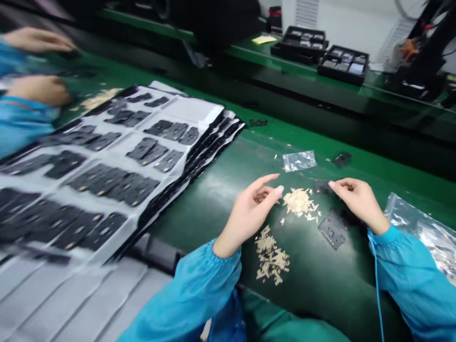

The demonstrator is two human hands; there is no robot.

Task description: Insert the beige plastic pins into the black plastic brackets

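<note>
My left hand (251,211) hovers just left of a pile of small pale pieces (298,201), thumb and index finger apart, nothing seen between them. Farther right, my right hand (352,197) pinches the edge of a small dark plate (323,187). Below that hand a larger dark plate with holes (332,231) lies on the green mat (302,280). A second heap of pale strips (272,256) is nearer to me, beneath my left hand. Beyond the first pile lies a clear plastic bag (299,161).
Stacked trays (142,209) of dark plates fill the left side. Another person's hands (41,90) work at the upper left. A larger plastic bag (423,228) lies at right. Black boxes (344,64) stand on the back shelf. A dark part (342,158) lies behind my right hand.
</note>
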